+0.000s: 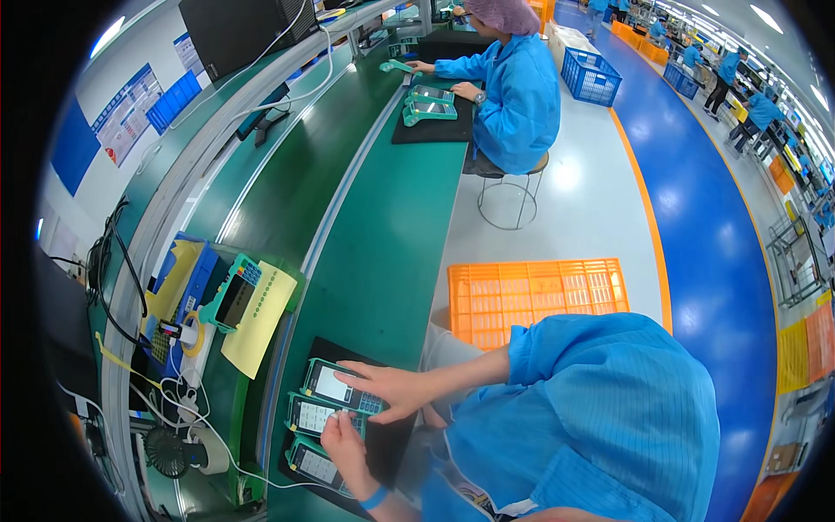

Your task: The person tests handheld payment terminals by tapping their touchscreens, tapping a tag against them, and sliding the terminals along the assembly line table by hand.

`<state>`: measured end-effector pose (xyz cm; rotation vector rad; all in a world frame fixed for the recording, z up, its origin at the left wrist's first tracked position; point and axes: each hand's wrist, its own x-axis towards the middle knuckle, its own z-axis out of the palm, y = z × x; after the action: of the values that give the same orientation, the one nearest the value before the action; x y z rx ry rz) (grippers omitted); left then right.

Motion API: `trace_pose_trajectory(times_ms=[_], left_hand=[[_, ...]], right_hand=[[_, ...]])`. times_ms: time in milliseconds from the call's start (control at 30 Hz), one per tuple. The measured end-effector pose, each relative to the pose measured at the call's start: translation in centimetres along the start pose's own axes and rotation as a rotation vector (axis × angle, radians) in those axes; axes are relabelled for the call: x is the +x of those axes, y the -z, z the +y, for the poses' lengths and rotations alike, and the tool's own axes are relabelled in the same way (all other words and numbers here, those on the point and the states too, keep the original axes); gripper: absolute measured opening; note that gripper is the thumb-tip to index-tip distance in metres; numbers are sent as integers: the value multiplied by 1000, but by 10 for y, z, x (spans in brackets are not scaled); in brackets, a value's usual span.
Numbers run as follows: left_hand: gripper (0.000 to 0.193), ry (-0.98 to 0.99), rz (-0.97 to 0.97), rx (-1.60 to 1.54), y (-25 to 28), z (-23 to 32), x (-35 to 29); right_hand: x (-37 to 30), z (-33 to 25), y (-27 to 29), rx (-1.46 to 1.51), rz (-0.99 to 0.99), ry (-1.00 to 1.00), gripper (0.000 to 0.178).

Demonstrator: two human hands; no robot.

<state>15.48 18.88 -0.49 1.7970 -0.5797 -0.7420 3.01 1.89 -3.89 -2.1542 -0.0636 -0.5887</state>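
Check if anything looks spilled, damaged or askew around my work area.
No spill or damage is plain to see. The white cables beside the small black fan look untidy, since they loop across one another. The three handheld terminals lie side by side on the black mat.

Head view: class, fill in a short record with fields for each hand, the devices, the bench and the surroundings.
Left hand: fingertips at the middle terminal; grip unclear
Right hand: fingers spread over the upper terminal
Lower terminal: beside the middle one, screen lit
Under all three: black mat
Bench: green
Across from the hands: yellow sheet, black fan
Floor: orange crate
Further along: co-worker in blue, seated on a stool
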Motion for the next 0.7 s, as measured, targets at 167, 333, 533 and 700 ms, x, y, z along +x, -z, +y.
trace_pose_trajectory(times_ms=[167,333,533,700], left_hand=[[27,-44,41,44,-9,6,-6],[29,-74,48,59,-11,3,-7],[24,-77,80,84,-11,1,-12],[21,-181,191,238,-25,-3,-6]], right_hand=[[-1,-3,0,-20,9,-13,114],[-2,-3,2,-38,84,-9,103],[4,1,7,117,184,-23,71],[49,9,68,-57,283,81,31]])
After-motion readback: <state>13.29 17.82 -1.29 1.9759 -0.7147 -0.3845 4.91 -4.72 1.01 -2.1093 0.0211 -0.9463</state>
